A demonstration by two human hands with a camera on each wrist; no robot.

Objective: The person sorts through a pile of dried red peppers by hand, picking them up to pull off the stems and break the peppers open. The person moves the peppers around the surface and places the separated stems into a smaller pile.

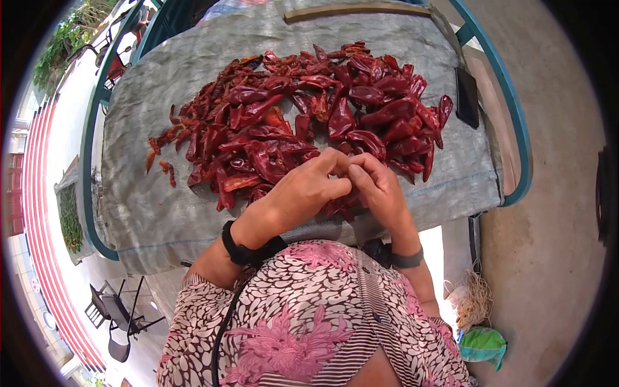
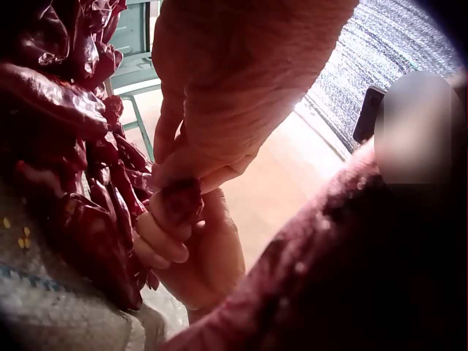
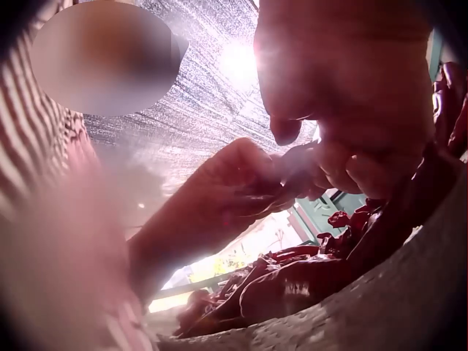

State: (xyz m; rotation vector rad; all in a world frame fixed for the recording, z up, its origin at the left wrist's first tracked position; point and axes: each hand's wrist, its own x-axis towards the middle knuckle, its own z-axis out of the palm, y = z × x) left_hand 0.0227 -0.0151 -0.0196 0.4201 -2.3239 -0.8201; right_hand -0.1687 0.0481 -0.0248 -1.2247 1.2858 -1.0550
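Both hands meet at the near edge of a heap of dried red peppers. The left hand has its fingers curled, and its fingertips touch those of the right hand. In the left wrist view a dark red pepper piece is pinched between the left hand and the right hand. From the right wrist view, the left hand and right hand close around the same spot; fingers hide most of the piece.
A grey woven sheet covers the table, which has a teal metal frame. A black phone lies right of the heap and a wooden strip at the far edge. Folding chairs stand lower left; a green bag sits lower right.
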